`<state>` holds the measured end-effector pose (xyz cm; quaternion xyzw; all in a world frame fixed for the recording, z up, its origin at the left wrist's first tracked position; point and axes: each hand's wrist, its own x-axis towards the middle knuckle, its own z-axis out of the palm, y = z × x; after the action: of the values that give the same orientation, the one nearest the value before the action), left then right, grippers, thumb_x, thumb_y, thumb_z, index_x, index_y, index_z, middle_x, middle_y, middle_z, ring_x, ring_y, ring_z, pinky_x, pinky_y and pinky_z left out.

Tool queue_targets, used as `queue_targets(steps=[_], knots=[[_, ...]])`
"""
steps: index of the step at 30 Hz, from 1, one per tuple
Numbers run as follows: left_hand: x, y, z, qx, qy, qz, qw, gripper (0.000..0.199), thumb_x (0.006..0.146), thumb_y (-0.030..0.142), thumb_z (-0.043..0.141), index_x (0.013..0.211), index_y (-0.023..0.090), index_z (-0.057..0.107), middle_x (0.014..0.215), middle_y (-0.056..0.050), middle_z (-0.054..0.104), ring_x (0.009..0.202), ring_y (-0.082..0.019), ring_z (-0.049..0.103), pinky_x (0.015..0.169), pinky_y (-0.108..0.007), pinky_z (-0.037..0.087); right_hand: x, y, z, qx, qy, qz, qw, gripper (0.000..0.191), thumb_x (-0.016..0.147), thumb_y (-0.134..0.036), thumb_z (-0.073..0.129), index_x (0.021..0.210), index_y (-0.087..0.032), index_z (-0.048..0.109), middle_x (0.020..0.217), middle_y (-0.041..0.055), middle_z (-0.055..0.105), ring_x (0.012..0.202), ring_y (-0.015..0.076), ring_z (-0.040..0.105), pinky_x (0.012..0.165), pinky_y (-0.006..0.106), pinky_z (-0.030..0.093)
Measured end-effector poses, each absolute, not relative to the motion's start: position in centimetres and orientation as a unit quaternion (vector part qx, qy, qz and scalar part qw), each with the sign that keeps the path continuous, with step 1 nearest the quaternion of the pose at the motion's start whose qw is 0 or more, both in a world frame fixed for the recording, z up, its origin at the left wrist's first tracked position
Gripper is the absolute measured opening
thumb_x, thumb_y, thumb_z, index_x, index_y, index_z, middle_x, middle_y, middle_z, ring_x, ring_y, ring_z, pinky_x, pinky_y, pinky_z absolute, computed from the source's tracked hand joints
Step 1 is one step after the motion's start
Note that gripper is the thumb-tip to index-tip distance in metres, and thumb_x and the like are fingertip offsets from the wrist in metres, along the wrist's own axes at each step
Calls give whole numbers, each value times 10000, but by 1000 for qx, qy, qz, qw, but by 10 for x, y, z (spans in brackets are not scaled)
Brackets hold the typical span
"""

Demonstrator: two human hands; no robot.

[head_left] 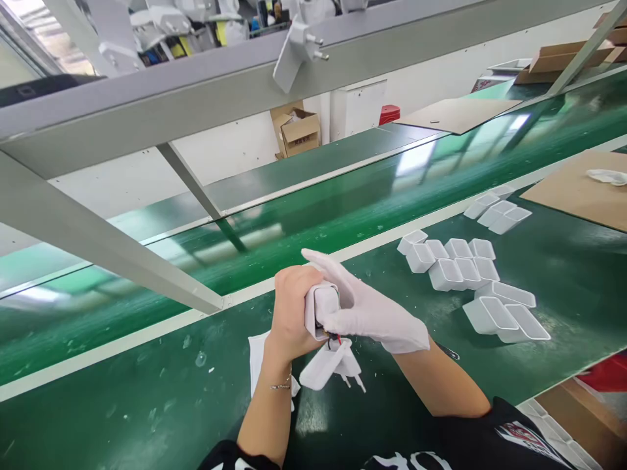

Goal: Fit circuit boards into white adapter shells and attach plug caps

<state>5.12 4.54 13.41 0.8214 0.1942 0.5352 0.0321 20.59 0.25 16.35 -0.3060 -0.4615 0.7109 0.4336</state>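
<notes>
My bare left hand is wrapped round a white plastic housing with an open end. Inside that end sits a white block. My right hand, in a white glove, has its thumb pressed against the block, with its other fingers stretched up behind the housing. Below the housing hangs a white plug cover with two metal pins, joined by thin red and dark wires. A white cloth or paper lies on the green table beneath my left wrist.
Several translucent white open housings stand in groups on the green table at the right. A metal shelf frame crosses above, with a plug adapter on its edge. A green conveyor runs behind. Cardboard lies far right.
</notes>
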Motion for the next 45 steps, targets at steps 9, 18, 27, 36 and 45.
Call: queue_targets(steps=[9,18,27,36,45], knots=[[33,42,135,834,234,468,173,578,805,585,735,1244,273,524,1172,-83,626,1082,-257,620,924,-404,494,211,-3,164,-421,-600,519,439,1027,751,-364,792,1586,-311,197,1363,100,554,1084,240,633,905,440,566],[6,40,49,780,453,323,286,482,658,491,848,912,217,543,751,37,583,634,-142,549,595,-265,449,280,4,154,-358,-641,172,656,666,936,-769,281,1459,-382,424,1495,54,467,1383,307,470,1054,491,507],[-15,44,42,792,475,322,207,366,689,365,778,934,226,544,906,-23,592,836,-205,604,783,-354,512,259,-17,174,-386,-630,163,654,483,1000,-635,296,1342,-410,554,1416,6,554,1285,268,561,1077,459,518],[-17,69,34,796,516,273,161,364,618,289,787,935,222,620,885,-34,654,923,-267,620,899,-426,452,264,-10,170,-376,-645,124,654,564,1009,-647,274,1278,-304,631,1389,46,586,1374,272,500,1133,494,468],[-25,76,34,786,545,260,132,413,641,339,807,1000,220,642,964,-68,671,997,-315,604,947,-494,404,262,-13,176,-379,-666,145,626,543,1034,-587,255,1313,-277,602,1434,78,542,1413,263,459,1214,500,361]])
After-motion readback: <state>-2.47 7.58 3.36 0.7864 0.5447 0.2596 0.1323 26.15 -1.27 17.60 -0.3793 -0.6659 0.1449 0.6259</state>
